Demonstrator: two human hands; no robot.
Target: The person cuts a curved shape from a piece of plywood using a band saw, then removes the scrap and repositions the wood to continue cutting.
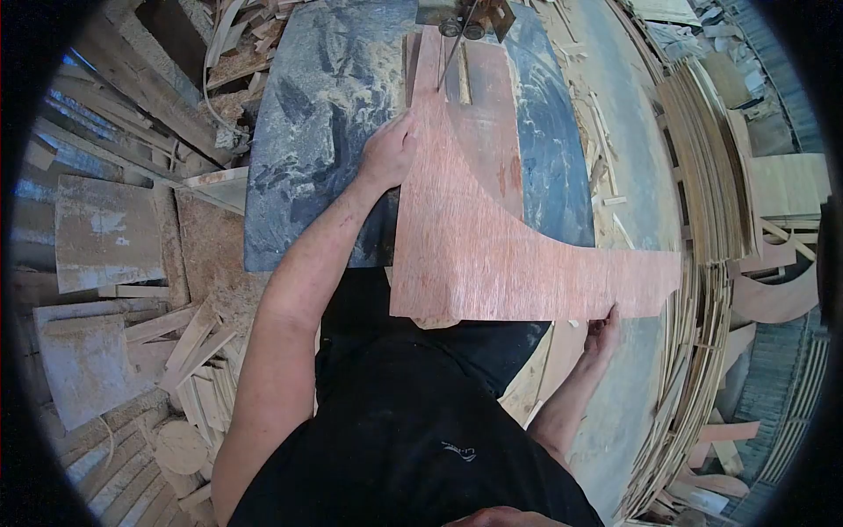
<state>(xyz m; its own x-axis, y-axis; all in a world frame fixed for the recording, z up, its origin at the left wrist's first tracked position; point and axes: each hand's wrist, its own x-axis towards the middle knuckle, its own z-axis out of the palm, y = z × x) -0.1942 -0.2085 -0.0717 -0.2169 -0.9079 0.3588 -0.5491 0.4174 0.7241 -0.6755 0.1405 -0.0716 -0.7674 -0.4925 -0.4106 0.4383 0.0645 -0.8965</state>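
A reddish plywood panel [474, 263] with a curved inner edge lies partly on the dark saw table [307, 132] and overhangs its near edge. Its narrow far end reaches the thin bandsaw blade [451, 63], under the saw's guide rollers [462, 29]. My left hand [389, 151] is closed on the panel's left edge, its fingertips partly hidden. At the near right edge, my right hand [601, 338] grips the panel from below, with some fingers out of sight. Another pinkish board [500, 132] lies flat on the table beside the curve.
Sawdust covers parts of the table. To the right stands a tall stack of thin curved sheets [711, 167], with a curved offcut [777, 294] beyond it. Wood scraps [198, 347] and boards [110, 228] lie at the left, near a round wooden piece [180, 446].
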